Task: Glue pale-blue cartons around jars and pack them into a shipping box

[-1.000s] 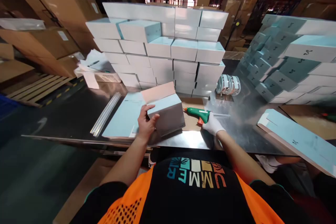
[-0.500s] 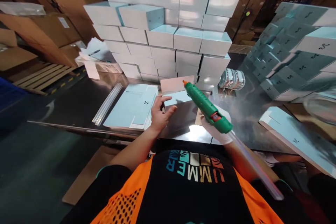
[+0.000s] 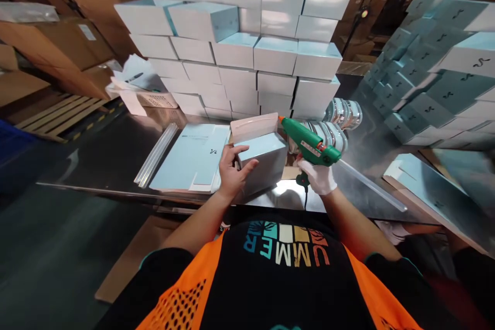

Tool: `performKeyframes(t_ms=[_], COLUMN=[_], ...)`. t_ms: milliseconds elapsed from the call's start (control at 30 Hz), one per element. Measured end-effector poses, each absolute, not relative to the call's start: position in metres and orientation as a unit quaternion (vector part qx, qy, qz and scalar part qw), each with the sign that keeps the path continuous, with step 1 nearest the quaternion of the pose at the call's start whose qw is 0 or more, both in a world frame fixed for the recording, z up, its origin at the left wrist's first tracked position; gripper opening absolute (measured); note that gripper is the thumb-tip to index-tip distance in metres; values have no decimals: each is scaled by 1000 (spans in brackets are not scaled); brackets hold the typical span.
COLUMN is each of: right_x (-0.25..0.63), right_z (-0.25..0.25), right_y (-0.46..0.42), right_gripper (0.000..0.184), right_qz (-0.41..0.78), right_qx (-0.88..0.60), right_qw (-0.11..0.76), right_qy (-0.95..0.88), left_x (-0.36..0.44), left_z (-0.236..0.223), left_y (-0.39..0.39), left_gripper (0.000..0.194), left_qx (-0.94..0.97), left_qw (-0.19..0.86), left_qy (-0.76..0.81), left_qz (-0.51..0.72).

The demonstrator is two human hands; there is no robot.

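Observation:
My bare left hand (image 3: pixel 232 170) grips the near left corner of a small pale blue box (image 3: pixel 263 160) standing on the steel table (image 3: pixel 116 160), its top flap (image 3: pixel 253 126) open and upright. My right hand (image 3: pixel 317 175), in a white glove, is closed round the handle of a green glue gun (image 3: pixel 309 142). The gun's orange nozzle points at the right end of the open flap. A clear glue stick (image 3: pixel 371 185) juts from the gun's back end. A stack of flat blue box blanks (image 3: pixel 193 157) lies just left of the box.
A tall wall of finished pale blue boxes (image 3: pixel 247 46) stands at the back of the table. More boxes (image 3: pixel 436 67) are piled at the right, flat blanks (image 3: pixel 436 191) at the near right. Clear glue sticks (image 3: pixel 154 155) lie at the left, tape rolls (image 3: pixel 342 113) behind the gun.
My right hand lifted the glue gun from the table and brought its nozzle to the open flap. My left hand has stayed on the box.

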State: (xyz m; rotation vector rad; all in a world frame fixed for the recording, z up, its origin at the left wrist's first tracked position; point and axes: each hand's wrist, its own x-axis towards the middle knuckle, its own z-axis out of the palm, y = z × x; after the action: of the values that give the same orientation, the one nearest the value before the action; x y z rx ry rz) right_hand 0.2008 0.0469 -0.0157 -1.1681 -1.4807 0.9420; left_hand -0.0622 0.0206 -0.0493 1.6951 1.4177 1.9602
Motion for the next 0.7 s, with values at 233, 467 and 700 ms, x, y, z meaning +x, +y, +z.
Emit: performKeyframes(t_ms=[233, 467, 700], right_x=[195, 161, 118], right_z=[-24, -62, -101], right_y=[31, 47, 79], right_gripper=[52, 81, 40], right_qz=[515, 664, 752], right_qx=[-379, -373, -415], right_qw=[561, 523, 446], right_qy=[-525, -384, -252], left_x=[-78, -108, -125], left_z=[-46, -52, -51], left_y=[16, -17, -39], left_gripper=[66, 69, 69], left_qx=[556, 522, 495], left_qw=[110, 19, -26], left_qy=[472, 515, 512], left_qz=[675, 680, 702])
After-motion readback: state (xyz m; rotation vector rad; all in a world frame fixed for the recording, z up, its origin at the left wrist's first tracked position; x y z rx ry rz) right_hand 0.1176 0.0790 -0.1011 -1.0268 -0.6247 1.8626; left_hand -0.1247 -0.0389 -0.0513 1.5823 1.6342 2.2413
